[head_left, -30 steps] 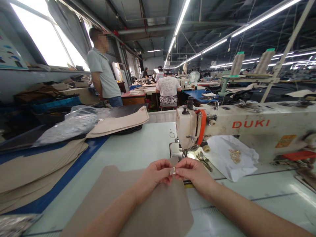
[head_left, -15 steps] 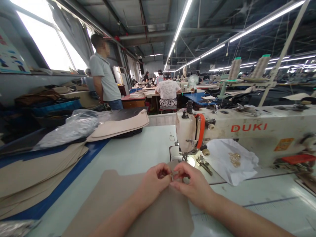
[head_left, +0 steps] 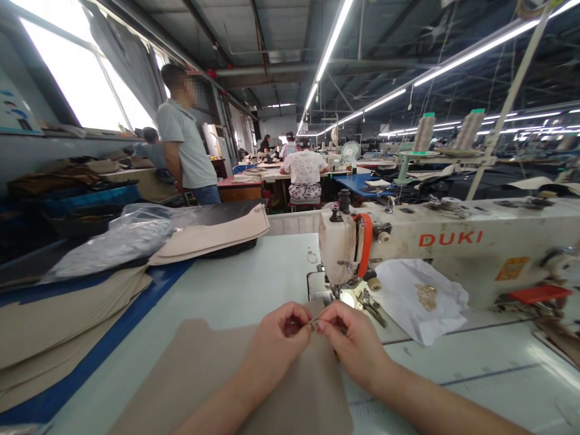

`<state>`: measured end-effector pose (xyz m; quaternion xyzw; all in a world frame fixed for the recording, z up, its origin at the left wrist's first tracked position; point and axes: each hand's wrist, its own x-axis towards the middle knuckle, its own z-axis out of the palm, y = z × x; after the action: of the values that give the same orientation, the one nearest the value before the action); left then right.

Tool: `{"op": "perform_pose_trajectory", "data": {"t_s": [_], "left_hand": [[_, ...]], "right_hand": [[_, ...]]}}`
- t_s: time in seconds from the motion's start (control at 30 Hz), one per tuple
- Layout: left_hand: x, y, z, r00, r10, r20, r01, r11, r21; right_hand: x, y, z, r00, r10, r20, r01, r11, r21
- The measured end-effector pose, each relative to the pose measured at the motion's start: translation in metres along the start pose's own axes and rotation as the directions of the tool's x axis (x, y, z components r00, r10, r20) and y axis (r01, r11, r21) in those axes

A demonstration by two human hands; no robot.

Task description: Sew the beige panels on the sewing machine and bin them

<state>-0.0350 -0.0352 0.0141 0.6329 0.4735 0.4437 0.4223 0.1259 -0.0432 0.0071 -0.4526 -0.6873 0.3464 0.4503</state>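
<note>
My left hand (head_left: 278,341) and my right hand (head_left: 351,341) meet over a tan cut fabric panel (head_left: 203,377) lying on the pale sewing table (head_left: 235,284). Both hands are closed in a pinch on one small metal piece (head_left: 313,323) held between their fingertips, just in front of the needle of the white DUKI sewing machine (head_left: 448,241). Right of the needle lies a white sheet (head_left: 421,299) with several small gold metal parts on it.
Stacks of tan panels (head_left: 67,314) and a plastic bag (head_left: 118,238) fill the left side over a blue strip. Thread cones (head_left: 423,133) stand behind the machine. A person in a grey shirt (head_left: 185,145) stands at the back left; others sit at far tables.
My hands have sunk slightly toward the panel and turned the small metal piece between the fingertips. The view has shifted a little, with the machine lower and further left.
</note>
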Motion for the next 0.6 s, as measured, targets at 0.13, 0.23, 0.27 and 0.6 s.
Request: {"op": "perform_pose_trajectory", "data": {"t_s": [0.13, 0.23, 0.27, 0.6], "left_hand": [[0.0008, -0.0016, 0.0005, 0.999, -0.049, -0.004, 0.049, 0.999, -0.011], [0.0012, -0.0038, 0.0009, 0.997, -0.078, 0.015, 0.079, 0.996, -0.046], [0.0013, -0.0041, 0.0013, 0.996, -0.083, 0.020, 0.084, 0.995, -0.057], [-0.0002, 0.0017, 0.0033, 0.997, -0.044, -0.062, 0.039, 0.997, -0.070]], "right_hand": [[0.0010, -0.0002, 0.0014, 1.000, -0.017, -0.025, 0.016, 0.998, -0.055], [0.0010, 0.0004, 0.0010, 0.999, -0.029, -0.023, 0.027, 0.998, -0.053], [0.0009, 0.0003, 0.0008, 0.999, -0.028, -0.022, 0.027, 0.998, -0.050], [0.0019, 0.0043, -0.0001, 0.999, 0.047, 0.018, -0.049, 0.985, 0.167]]}}
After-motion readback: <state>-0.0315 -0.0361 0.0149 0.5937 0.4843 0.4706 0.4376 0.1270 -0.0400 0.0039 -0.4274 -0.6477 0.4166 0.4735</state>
